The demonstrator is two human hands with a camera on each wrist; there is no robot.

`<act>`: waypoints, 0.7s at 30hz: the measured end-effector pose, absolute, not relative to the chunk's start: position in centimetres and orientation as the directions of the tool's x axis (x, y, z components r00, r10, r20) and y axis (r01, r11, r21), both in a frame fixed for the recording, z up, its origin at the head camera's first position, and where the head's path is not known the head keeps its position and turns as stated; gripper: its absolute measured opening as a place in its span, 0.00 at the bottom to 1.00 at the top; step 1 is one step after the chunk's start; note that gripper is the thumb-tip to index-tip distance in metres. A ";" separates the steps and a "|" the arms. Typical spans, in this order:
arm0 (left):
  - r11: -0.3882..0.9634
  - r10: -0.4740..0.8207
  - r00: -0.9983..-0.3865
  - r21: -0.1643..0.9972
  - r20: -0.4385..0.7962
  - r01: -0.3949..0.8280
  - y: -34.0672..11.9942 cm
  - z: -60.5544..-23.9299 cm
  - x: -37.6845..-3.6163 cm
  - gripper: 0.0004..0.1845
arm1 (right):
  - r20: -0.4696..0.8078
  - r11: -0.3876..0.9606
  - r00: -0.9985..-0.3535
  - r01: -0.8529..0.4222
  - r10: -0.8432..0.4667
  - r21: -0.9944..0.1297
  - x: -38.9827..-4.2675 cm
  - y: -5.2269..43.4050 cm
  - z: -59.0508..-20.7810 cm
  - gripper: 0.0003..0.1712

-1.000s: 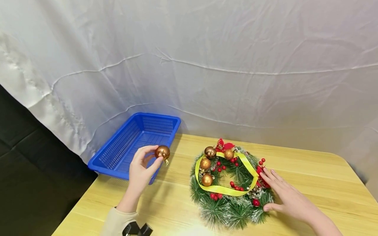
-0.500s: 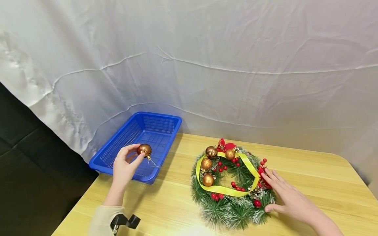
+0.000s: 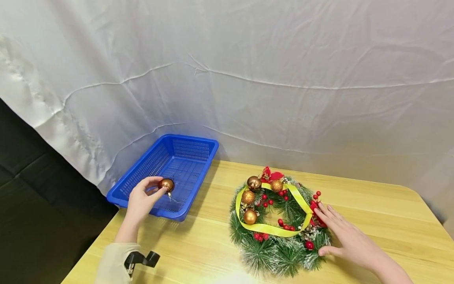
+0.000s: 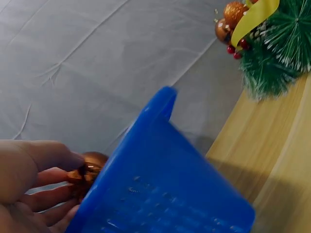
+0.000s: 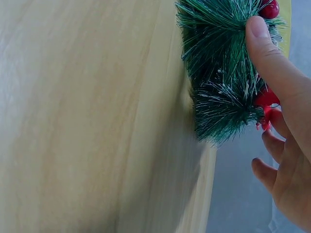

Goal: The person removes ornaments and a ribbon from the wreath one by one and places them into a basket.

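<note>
Head view: your wooden counter (image 3: pixel 372 221) runs across the lower frame, with a white cloth backdrop (image 3: pixel 248 79) hanging behind it. At the counter's left far corner sits the blue basket (image 3: pixel 198 148), its near rim just over the counter edge. To the right of it, well apart, the wreath (image 3: pixel 276 252) lies flat on the counter: green needles with frosted tips, a yellow ribbon (image 3: pixel 269 228) looped over it, red berries scattered through, and three gold balls still fixed on its left and upper side.

Your left hand (image 3: pixel 140 201) is over the basket, near its front left corner. Thumb and fingertips pinch a gold ball (image 3: pixel 166 184), which hangs low inside the basket; whether it touches the bottom, you cannot tell from here. A short string dangles under it. Left wrist view: the ball (image 4: pixel 90 167) shows just behind the basket wall (image 4: pixel 160 184), your fingers curled about it.

Your right hand (image 3: pixel 345 234) lies flat on the wreath's right side, fingers straight and spread, thumb against the outer needles. Right wrist view: the thumb (image 5: pixel 272 63) presses the green needles, holding nothing.
</note>
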State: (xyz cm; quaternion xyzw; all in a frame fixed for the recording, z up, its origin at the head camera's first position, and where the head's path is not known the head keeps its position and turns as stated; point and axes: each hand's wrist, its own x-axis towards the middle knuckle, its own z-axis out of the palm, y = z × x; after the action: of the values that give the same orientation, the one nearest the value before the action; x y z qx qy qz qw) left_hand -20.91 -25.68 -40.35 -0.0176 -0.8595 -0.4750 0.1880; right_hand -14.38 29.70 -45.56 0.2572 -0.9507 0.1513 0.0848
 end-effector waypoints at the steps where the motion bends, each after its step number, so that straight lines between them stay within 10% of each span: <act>1: 0.556 -0.130 -0.934 0.805 0.332 0.208 -25.8 -40.3 -21.0 0.17 | 0.238 0.822 -0.853 -0.515 -0.464 -0.244 -14.4 29.7 -45.6 0.58; 21: 0.536 0.236 -0.962 0.808 0.136 0.246 -27.9 -39.9 -23.1 0.21 | 0.244 0.820 -0.852 -0.516 -0.462 -0.249 -14.3 29.6 -45.6 0.58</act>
State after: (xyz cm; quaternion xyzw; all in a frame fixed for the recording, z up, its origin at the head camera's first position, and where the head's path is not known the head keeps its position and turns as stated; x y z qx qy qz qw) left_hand -23.10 -27.87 -39.85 -0.1373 -0.8763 -0.4618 0.0054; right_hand -14.32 29.61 -45.62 0.2576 -0.9499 0.1546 0.0867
